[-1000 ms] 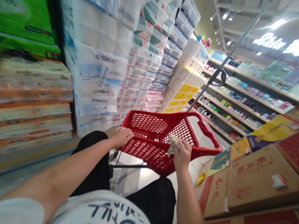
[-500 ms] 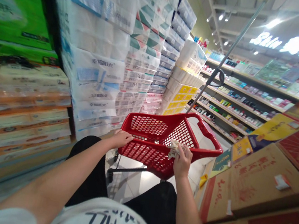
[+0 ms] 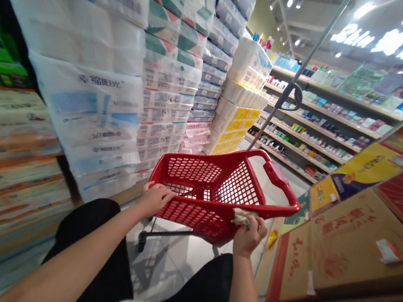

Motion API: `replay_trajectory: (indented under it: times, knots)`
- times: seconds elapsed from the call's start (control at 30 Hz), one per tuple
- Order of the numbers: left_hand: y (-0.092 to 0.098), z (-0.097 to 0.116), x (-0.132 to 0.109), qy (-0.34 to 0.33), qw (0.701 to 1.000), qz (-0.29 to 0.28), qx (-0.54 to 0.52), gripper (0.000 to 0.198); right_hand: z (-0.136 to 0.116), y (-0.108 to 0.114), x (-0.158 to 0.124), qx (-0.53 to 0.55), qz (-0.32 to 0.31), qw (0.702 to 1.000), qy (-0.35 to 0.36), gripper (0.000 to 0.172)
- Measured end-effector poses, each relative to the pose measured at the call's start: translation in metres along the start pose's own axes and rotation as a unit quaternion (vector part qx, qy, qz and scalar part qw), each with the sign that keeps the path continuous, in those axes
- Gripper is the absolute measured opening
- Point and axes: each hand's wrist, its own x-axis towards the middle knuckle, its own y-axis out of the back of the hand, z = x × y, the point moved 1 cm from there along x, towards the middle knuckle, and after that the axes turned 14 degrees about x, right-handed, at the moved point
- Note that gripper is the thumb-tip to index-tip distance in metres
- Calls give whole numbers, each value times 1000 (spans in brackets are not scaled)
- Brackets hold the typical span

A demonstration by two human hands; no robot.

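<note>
A red plastic shopping cart with perforated walls stands in front of my knees, its handle toward the right. My left hand is closed over the near left corner of the basket rim. Bunched in my right hand is a crumpled whitish cloth, held against the outer side of the basket below the near rim, close to the handle end. The palm side of my right hand is hidden. Through the mesh, no goods show inside the basket.
Tall stacks of wrapped tissue packs rise at the left. Cardboard cartons are piled at the right. A metal pole with a hook slants up behind the cart. Product shelves line the back.
My right hand has moved with the cloth from the top of the near rim down and right, onto the outer side. My left hand has shifted slightly left and down. The view has turned and lifted.
</note>
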Motion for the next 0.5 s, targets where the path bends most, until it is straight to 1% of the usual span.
replay_trajectory:
  times: [0.07,0.1,0.17,0.2,0.27,0.37,0.43,0.5]
  knots:
    - [-1,-2,5,-3,1000,3,-8,37,-1,-11,-16,-23,-18,999,-33,20]
    - [-2,-3,7,-5,1000,4,-10,37,-4,-18,-25,-16,-41,998,-52,21]
    - [-3,-3,9,-10,1000,6,-11,37,-9,-31,-45,16,-79,993,-83,31]
    - [-3,-3,9,-13,1000,6,-11,36,-11,-36,-54,30,-106,991,-81,36]
    - [-3,-3,10,-15,1000,0,-13,36,-10,-40,-67,52,-124,989,-68,37]
    - [-2,-3,9,-17,1000,-6,-18,35,6,-33,-68,72,-137,987,-43,27]
    - [-2,-3,9,-16,1000,-8,-19,35,18,-26,-58,87,-157,983,-25,24]
    - [-3,-1,10,-14,1000,-13,-20,34,24,-20,-46,107,-184,977,-16,25]
